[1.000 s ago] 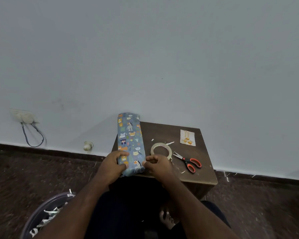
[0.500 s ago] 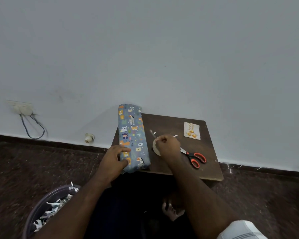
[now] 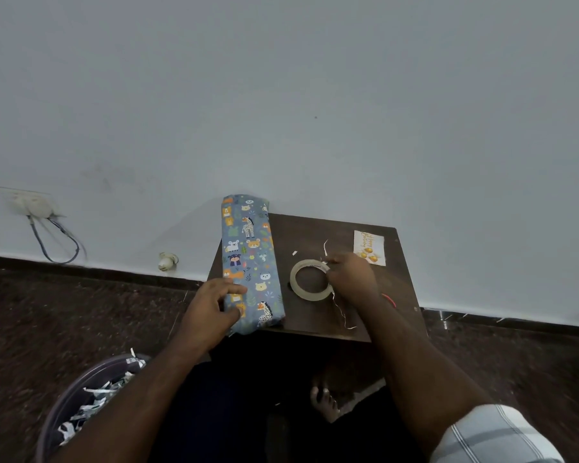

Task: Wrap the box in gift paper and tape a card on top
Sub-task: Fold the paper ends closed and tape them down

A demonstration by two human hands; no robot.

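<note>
Our right hand (image 3: 350, 277) has shifted from over the tape roll (image 3: 311, 279) to its far right rim, uncovering the ring.

From the head camera, the right fingers pinch at the roll's rim. The left hand (image 3: 211, 310) rests loosely curled against the box's near left edge. The box (image 3: 251, 262), long and wrapped in blue animal-print paper, lies along the small brown table's (image 3: 315, 228) left side. The card (image 3: 369, 247) sits far right.

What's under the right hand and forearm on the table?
The right hand pinches at the tape roll. Only a red bit of the scissors shows beside the forearm; the rest is covered.
</note>
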